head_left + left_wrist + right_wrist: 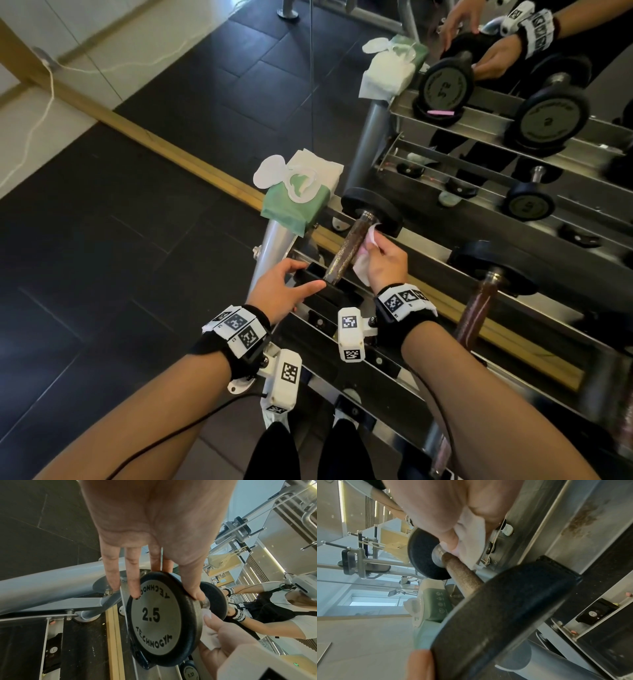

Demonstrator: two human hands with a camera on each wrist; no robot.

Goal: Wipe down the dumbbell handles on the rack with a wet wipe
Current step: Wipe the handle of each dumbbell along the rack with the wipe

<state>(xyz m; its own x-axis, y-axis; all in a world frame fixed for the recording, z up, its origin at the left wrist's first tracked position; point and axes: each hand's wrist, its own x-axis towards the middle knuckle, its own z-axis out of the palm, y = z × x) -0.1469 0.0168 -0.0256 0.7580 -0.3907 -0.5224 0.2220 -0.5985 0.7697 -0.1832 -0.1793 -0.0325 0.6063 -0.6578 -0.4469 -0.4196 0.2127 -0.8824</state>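
Observation:
A 2.5 dumbbell lies on the rack's top rail at its left end. Its brown knurled handle [347, 251] runs away from me to the far head [371, 207]. My left hand [291, 284] grips the near head [159, 618], thumb [193, 591] on the inner rim and fingers [135, 585] over the face. My right hand [387, 260] holds a white wet wipe [363, 265] and presses it against the handle's right side near the far head. Up close, the wipe [471, 540] sits under the thumb against the handle [462, 573].
A green wipe pack [298, 197] with its lid open sits on the rack post, just left of the dumbbell. Another dumbbell [479, 301] rests further right on the same rail [428, 387]. A mirror behind the rack reflects everything. Dark floor tiles [102, 274] lie to the left.

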